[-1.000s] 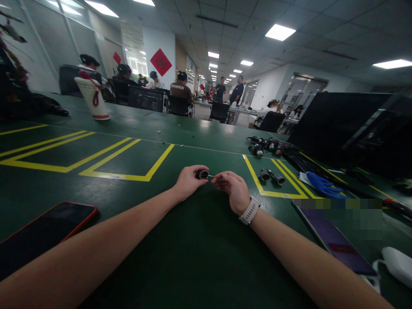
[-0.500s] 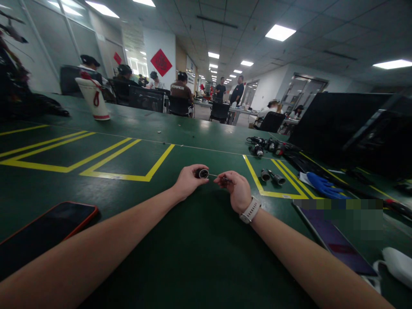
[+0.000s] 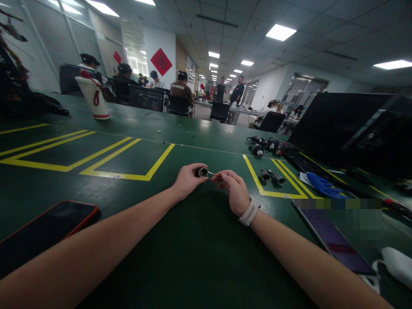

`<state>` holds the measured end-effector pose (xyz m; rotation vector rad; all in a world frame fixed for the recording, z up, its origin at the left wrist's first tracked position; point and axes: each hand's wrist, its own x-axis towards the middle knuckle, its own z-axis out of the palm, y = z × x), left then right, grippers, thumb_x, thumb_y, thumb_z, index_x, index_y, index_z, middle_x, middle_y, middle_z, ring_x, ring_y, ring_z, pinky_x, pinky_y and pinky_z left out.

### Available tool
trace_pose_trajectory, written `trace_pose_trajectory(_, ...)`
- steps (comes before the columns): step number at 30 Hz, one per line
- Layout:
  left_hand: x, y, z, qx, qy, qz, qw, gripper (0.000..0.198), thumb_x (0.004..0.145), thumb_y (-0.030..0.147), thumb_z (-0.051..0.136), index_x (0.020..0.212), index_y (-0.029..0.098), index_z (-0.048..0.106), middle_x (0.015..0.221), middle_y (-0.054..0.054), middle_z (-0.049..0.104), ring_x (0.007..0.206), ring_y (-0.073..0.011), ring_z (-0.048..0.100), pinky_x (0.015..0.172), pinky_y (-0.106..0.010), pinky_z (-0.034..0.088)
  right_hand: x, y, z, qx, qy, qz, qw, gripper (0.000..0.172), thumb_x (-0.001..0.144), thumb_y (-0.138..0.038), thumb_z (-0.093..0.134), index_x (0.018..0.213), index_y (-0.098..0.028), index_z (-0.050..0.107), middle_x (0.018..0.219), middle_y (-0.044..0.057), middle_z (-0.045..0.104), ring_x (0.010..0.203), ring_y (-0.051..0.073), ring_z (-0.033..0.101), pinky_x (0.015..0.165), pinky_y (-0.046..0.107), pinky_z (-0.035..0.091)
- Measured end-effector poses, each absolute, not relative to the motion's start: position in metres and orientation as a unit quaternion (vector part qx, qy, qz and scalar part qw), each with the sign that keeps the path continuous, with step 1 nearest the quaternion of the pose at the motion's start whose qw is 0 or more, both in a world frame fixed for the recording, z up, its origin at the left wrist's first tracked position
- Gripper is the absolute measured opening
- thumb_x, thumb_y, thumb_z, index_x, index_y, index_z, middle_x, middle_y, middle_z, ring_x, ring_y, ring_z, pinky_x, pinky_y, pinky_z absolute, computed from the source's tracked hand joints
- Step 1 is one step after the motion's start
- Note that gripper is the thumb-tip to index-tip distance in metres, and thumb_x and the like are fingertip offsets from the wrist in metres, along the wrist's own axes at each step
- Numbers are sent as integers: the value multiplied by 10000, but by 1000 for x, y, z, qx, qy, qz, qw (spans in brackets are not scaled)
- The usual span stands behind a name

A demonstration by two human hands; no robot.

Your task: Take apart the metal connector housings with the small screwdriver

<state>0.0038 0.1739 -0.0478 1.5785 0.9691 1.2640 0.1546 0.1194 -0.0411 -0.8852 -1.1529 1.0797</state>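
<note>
Two hands are braced on the green mat for steadiness. Small black cylinder is pinched in left hand, open end turned to 3 o'clock, likely so the thin pin, pinched by right hand, lines up. Spare cylinders are parked at 3 o'clock.

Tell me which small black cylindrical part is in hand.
The cylinder pinched by the left hand, its thin pin held by the right hand. The pair in the yellow box and the cluster behind them lie on the table untouched.
</note>
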Motion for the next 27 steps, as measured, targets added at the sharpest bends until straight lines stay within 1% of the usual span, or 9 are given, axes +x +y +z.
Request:
trace_pose_trajectory(7,4,175,-47,623,380,524,439,374,526,137,742,891,125,662,860,-48,684,821,-187,619,821,-372,470,157,123,-40,-368,-465,515,619,129,712,-270,540,695,-187,637,722,39,683,702,168,585,583,279,427)
trace_pose_trajectory(12,4,176,-50,627,380,525,434,379,536,141,738,907,129,662,876,-55,682,828,-192,620,817,-378,474,157,123,-40,-369,-465,514,619,126,713,-280,555,697,-186,638,721,38,684,696,165,583,579,275,422)
trace_pose_trajectory(20,3,177,-51,644,389,519,407,367,557,137,720,919,138,659,879,-55,677,841,-202,622,816,-380,483,156,121,-40,-376,-515,480,602,165,767,-309,538,722,-182,635,731,40,676,710,162,586,593,270,427)
trace_pose_trajectory(27,3,176,-51,671,401,502,371,362,573,128,709,931,155,665,890,-53,688,850,-208,631,811,-375,493,154,116,-41,-404,-581,396,585,180,806,-317,520,760,-191,640,733,35,655,712,168,568,609,278,421)
